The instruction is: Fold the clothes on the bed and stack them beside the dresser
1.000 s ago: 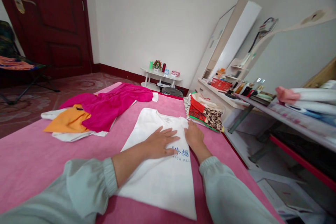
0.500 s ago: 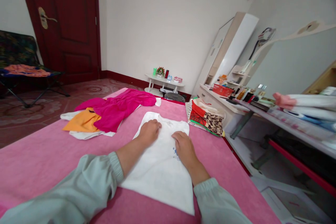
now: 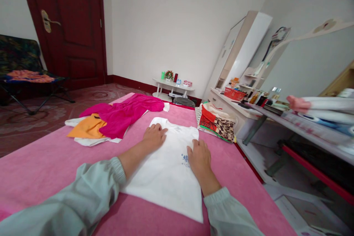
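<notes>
A white T-shirt (image 3: 166,180) with small blue lettering lies flat on the pink bed cover (image 3: 69,158), its sides folded in and its neckline pointing away from me. My left hand (image 3: 155,136) rests palm down on the shirt's upper left edge, fingers stretched out. On the right edge, beside the lettering, my right hand (image 3: 199,156) lies flat with its fingers extended and partly covers the print. Neither hand grips the cloth.
A loose heap of clothes, with a magenta garment (image 3: 127,112) and an orange one (image 3: 88,127), lies at the far left. Folded clothes (image 3: 217,121) are stacked at the far right. A cluttered dressing table (image 3: 298,125) stands beyond the bed's right edge.
My right hand has shifted outward to the shirt's right edge, uncovering more lettering. My left hand has moved slightly left. The shirt looks smoother.
</notes>
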Available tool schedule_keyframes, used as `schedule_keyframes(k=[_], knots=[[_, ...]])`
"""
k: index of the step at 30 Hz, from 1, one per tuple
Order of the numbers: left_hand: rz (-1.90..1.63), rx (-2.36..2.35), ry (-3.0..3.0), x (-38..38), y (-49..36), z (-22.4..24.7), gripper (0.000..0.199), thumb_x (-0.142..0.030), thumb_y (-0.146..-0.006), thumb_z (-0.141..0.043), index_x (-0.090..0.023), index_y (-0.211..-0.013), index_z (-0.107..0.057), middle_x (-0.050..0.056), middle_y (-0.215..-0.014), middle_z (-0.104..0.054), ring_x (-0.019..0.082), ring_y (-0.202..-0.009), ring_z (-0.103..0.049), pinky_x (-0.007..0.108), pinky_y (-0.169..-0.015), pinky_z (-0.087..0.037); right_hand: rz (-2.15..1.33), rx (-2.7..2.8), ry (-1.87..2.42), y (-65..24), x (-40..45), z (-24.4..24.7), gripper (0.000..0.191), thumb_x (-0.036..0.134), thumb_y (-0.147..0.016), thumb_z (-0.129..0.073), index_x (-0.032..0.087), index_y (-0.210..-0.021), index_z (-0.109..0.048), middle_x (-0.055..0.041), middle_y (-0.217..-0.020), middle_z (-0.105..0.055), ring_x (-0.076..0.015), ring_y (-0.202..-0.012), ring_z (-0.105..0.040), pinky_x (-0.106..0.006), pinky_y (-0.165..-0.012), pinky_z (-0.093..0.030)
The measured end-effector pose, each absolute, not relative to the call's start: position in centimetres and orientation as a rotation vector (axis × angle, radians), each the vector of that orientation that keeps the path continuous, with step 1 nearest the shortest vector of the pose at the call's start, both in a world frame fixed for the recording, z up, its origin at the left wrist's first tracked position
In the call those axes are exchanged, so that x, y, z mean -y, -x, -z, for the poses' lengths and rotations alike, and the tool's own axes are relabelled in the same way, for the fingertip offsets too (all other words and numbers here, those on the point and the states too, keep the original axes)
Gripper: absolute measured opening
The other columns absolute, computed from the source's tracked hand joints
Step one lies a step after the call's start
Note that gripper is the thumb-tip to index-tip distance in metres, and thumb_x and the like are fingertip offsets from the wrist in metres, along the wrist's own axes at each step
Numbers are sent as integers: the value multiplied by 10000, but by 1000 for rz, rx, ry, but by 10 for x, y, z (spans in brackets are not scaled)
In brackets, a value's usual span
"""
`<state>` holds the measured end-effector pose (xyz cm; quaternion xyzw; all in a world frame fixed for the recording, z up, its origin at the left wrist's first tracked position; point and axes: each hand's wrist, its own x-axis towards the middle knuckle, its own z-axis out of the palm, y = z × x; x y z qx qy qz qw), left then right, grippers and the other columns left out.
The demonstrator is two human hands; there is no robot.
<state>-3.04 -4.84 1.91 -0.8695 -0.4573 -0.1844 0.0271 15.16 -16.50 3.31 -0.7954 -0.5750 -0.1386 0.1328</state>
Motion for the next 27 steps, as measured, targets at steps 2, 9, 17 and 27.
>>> schedule_keyframes(k=[2,9,17,27], knots=[[528,1409,2655,58,39,-23,340,-372,-903,-443,-261,-1191,-587,95,-1123,-543,247,-1058,-487,374,-875,-400,367,1574,2453,-150,169,-39,319,348,-878,-497,142,-1104,-587,-142,-1025,-611,-266,-945,-598,-339,-756,-449],[263,1807,2501,78,68,-47,437,-466,-836,-527,-138,-1120,-572,165,-1037,-621,314,-964,-603,391,-747,-468,80,1628,2631,-157,171,-63,351,441,-825,-546,172,-1035,-627,-144,-1004,-675,-293,-950,-645,-361,-735,-471],[171,1865,2939,58,98,-59,723,-566,-606,-684,-166,-1190,-540,148,-1136,-632,296,-1033,-598,348,-832,-456,-289,1757,2349,-170,171,-66,673,371,-616,-737,169,-1229,-545,-145,-1187,-624,-304,-1072,-594,-365,-832,-457],[1017,1420,3460,88,72,-78,545,-216,-701,-604,-196,-1230,-475,-19,-765,-570,133,-678,-566,225,-614,-420,-336,1615,1917,-170,155,-52,385,82,-626,-530,176,-962,-694,-38,-845,-707,-195,-744,-637,-290,-700,-465]])
